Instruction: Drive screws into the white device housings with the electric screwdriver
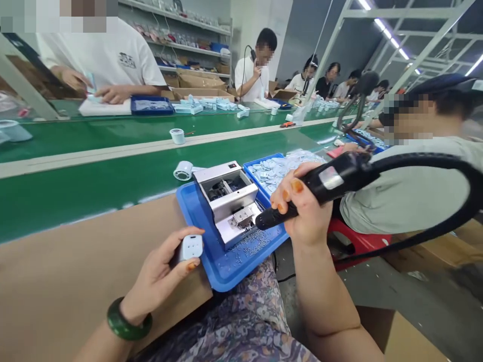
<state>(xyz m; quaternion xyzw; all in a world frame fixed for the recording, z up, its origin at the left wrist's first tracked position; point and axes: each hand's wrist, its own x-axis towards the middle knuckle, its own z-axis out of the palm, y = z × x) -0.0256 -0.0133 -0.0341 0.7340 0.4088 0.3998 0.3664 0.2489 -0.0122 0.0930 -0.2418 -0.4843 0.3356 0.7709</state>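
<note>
Green conveyor belting (75, 201) stretches across the middle of the frame, smooth and faintly glossy, and a matt tan desk (71, 286) fills the lower left along its near edge. At upper left, beyond the belt, a co-worker in a white T-shirt (109, 55) bends over the far side. At right, another co-worker in a pale grey-green shirt (407, 191) sits close by on a red plastic stool (358, 241), and a thick black cord (426, 161) arcs in front of that shirt.

On the desk's edge sits a blue plastic tray (222, 274) with a raised moulded rim, its floor scattered with tiny metal screws (245, 246). A boxy brushed-steel machine (226, 191) stands in the tray, its open top showing a dark mechanism. Behind it, a second blue tray (256, 168) is heaped with flat, pale blue-white pieces (283, 171).

At right of centre, the right hand (305, 211), nails painted orange, has its fingers (290, 193) wrapped tightly around a black electric screwdriver (279, 216), whose narrow tip hovers over the tray just beside the machine. At lower left, the left hand (158, 276), a green jade bangle (126, 319) on its wrist, grips a small white plastic housing (190, 247) between curled fingers and thumb, over the desk just left of the tray.
</note>
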